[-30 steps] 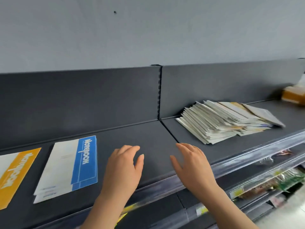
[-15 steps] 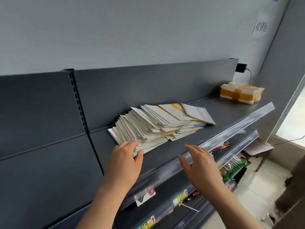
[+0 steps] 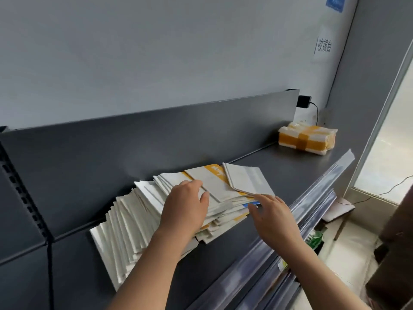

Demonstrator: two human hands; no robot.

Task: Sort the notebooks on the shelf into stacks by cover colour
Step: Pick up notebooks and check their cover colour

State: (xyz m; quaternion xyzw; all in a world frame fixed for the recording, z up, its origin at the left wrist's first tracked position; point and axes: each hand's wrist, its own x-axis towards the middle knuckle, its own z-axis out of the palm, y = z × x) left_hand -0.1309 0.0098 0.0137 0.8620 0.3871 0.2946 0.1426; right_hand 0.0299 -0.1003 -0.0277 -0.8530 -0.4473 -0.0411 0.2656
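A slumped, fanned-out pile of notebooks (image 3: 131, 222) lies on the dark grey shelf (image 3: 290, 168), mostly showing white backs and edges. Near its top, one notebook with a yellow band (image 3: 215, 173) lies partly under a white one (image 3: 245, 177). A blue edge (image 3: 250, 204) peeks out at the pile's right side. My left hand (image 3: 185, 206) rests flat on the middle of the pile, fingers spread, holding nothing. My right hand (image 3: 272, 213) is at the pile's right edge, fingertips touching the edges of the upper notebooks, fingers apart.
A wrapped yellow-and-white packet (image 3: 307, 140) sits at the shelf's far right end, near a black plug (image 3: 303, 101) on the wall. A clear price rail (image 3: 312, 193) runs along the shelf's front edge. Lower shelves and floor lie below right.
The view has swung right, away from the blue and yellow notebooks lying at the left. Both hands have moved forward from the shelf's front edge onto the pile.
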